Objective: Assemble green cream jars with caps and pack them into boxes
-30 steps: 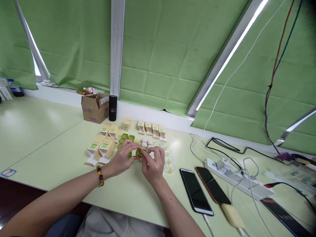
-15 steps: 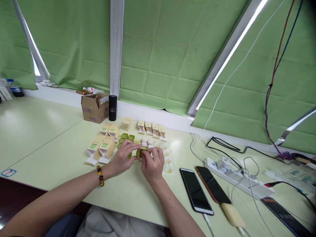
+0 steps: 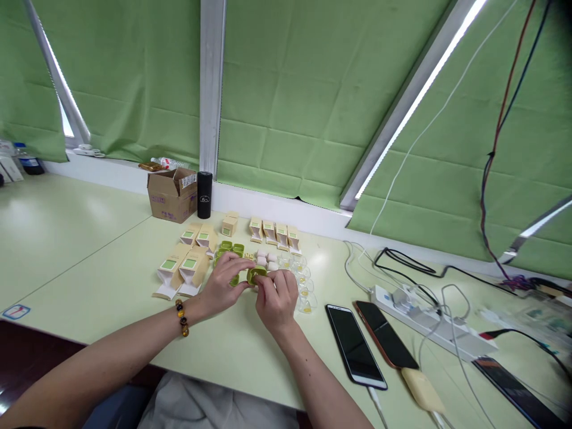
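Left hand [image 3: 224,280]: the green cup [image 3: 256,273] is gripped at its left side between the thumb and fingers; a beaded bracelet [image 3: 182,319] is worn on the wrist.
Right hand [image 3: 277,301]: the fingers are curled and the fingertips are brought together at the right side of the cup's opening; whether anything is pinched there cannot be told.
Green cup: held between both hands, above the table [image 3: 98,268], with its opening partly turned toward the camera.
Other green cups [image 3: 226,245]: set in a group behind the left hand, by which they are partly covered.
Small yellow pieces [image 3: 248,255]: laid just to the right of that group, too small to be made out.
Pale pinkish pieces [image 3: 261,261]: clustered behind the right hand.
Clear containers [image 3: 306,304]: lined up to the right of the right hand, yellow spots being seen in them.
Large beige boxes [image 3: 190,264]: four are placed to the left, with flaps opened toward the person.
Small beige boxes [image 3: 269,231]: four are set in a row at the back, their flaps also opened.
Lone beige box [image 3: 229,225]: stood to the left of that row.
Right side: two phones [image 3: 355,347] are laid near a white power strip [image 3: 429,328].
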`<state>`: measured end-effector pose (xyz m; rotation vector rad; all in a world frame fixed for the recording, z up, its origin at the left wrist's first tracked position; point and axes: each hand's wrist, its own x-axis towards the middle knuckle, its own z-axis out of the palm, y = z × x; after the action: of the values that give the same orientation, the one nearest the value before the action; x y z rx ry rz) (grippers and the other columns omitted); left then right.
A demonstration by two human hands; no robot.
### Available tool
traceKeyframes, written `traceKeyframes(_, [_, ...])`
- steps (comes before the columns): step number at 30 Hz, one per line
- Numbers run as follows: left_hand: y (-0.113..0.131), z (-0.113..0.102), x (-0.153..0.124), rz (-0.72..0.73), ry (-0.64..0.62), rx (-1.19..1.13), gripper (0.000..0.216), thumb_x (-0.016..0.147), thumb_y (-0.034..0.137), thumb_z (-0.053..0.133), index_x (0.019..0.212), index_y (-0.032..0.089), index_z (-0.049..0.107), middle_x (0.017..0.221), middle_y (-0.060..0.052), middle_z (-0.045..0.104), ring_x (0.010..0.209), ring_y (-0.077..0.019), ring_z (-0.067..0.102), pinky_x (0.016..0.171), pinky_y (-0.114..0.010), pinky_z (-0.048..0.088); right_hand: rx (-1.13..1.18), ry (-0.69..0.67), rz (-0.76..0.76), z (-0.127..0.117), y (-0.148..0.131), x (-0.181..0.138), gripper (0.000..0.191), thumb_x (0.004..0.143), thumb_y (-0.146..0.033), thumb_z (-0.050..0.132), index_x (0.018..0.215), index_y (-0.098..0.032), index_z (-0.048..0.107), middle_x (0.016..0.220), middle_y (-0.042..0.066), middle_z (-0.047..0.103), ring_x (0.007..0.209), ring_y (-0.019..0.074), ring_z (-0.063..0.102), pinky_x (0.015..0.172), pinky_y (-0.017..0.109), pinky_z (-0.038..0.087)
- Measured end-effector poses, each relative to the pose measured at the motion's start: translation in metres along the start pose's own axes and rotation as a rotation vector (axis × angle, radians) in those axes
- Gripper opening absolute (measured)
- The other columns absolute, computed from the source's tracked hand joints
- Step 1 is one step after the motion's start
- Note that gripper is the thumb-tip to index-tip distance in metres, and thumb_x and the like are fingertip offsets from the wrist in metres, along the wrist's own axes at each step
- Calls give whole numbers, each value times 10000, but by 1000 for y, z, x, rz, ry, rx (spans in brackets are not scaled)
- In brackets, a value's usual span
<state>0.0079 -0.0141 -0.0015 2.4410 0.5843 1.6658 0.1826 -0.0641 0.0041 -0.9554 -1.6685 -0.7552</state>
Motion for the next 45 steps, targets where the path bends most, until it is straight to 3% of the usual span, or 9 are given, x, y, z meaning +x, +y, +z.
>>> traceKeyframes(16, [-2,0,0,-51,39,6,463,928,127,746,1363,277,694,1179,-85,780,1110,-280,607,950,-459,558,16,32,-42,-2,-2,0,183,966,-50,606,915,-213,671,757,43,586,773,205,484,714,360,381])
traceKeyframes(28, [-12,-3,4,-356,159,106,405,885,237,814,1281,275,736,1149,-79,688,1152,-271,614,986,-425,580,33,15,5,0,-3,-4,169,974,-79,613,945,-227,690,793,53,628,788,218,540,729,371,410])
traceKeyframes(35, [-22,-4,5,-534,221,66,436,880,323,820,1305,293,724,1162,-64,606,1083,-233,663,1031,-406,563,19,-214,114,12,5,-11,169,991,-119,609,927,-238,711,927,52,733,947,230,574,844,374,392])
traceKeyframes(41, [-27,-4,7,-559,260,-27,484,941,365,751,1408,289,652,1229,-85,619,1179,-242,675,1089,-419,543,-101,-621,163,29,12,-9,175,934,-99,662,849,-230,740,883,24,773,920,217,562,867,378,311])
traceKeyframes(45, [-29,-3,7,-531,286,-42,350,984,398,693,1311,274,692,1209,-90,653,1125,-231,684,1041,-403,558,-194,-831,138,41,13,4,163,897,-106,686,833,-233,765,892,47,800,944,237,583,872,393,281])
